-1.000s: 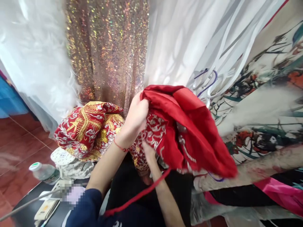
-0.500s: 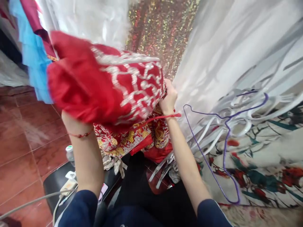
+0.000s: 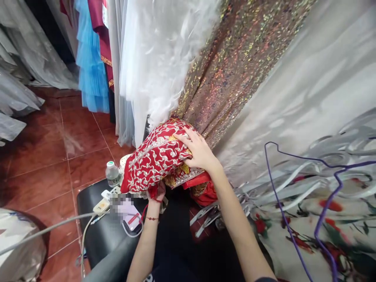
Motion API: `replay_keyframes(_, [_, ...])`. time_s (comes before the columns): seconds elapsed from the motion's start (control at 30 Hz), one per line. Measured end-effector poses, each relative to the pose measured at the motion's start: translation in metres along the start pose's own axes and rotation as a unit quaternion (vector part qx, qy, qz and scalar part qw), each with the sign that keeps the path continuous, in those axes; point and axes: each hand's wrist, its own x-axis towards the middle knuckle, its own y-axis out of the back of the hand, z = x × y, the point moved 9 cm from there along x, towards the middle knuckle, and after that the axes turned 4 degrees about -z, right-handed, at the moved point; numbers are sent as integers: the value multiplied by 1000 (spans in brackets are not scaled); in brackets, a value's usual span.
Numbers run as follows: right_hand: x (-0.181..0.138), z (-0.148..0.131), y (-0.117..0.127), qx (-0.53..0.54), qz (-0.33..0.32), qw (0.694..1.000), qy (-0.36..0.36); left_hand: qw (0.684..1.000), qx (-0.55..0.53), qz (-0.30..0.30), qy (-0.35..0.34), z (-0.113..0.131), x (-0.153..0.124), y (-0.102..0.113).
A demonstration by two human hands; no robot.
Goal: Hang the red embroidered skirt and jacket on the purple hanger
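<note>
A red garment (image 3: 158, 156) with silver beaded embroidery and some gold patches lies bunched in front of me, over the far part of a black seat. My right hand (image 3: 199, 150) rests flat on top of it, fingers spread. At its near lower edge, my left hand (image 3: 158, 192) grips the red cloth; its fingers are mostly hidden under the fabric. More red cloth (image 3: 204, 192) hangs below on the right.
On the black seat (image 3: 108, 235) at left are a small bottle (image 3: 112, 174), a power strip (image 3: 101, 205) with cables and a phone (image 3: 131, 213). A purple hanger (image 3: 282, 207) hangs right. White, blue and sequined dresses (image 3: 229, 86) hang behind.
The garment, held raised and blurred before, has come down onto the seat area. My left hand has moved right and lower; my right hand has let go and now lies spread on it.
</note>
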Motion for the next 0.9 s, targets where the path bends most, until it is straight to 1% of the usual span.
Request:
replay_keyframes(0.03, [0, 0, 0, 0, 0, 1000, 1, 999, -16, 30, -3, -8, 1, 18])
replay_keyframes(0.1, [-1, 1, 0, 0, 3, 1000, -2, 996, -40, 77, -5, -19, 2, 45])
replay_keyframes(0.17, [-1, 1, -2, -5, 6, 1000, -10, 994, -56, 97, -2, -23, 0, 58])
replay_keyframes(0.23, [-1, 2, -4, -9, 4, 1000, -15, 993, -65, 103, -4, -20, -4, 63])
replay_keyframes(0.37, [-1, 1, -6, -6, 5, 1000, -12, 991, -82, 101, -27, -7, -8, 63])
replay_keyframes(0.5, [-2, 3, -5, -9, 16, 1000, -12, 989, -100, 87, -64, 4, -14, 55])
replay_keyframes(0.6, [-2, 3, -6, -15, 21, 1000, -15, 987, -111, 80, -79, 10, -22, 48])
replay_keyframes(0.77, [-4, 1, -5, -24, 32, 999, -18, 987, -118, 89, -71, 15, -31, 41])
replay_keyframes(0.9, [-5, 0, -5, -32, 30, 999, -18, 988, -117, 77, -67, 13, -26, 30])
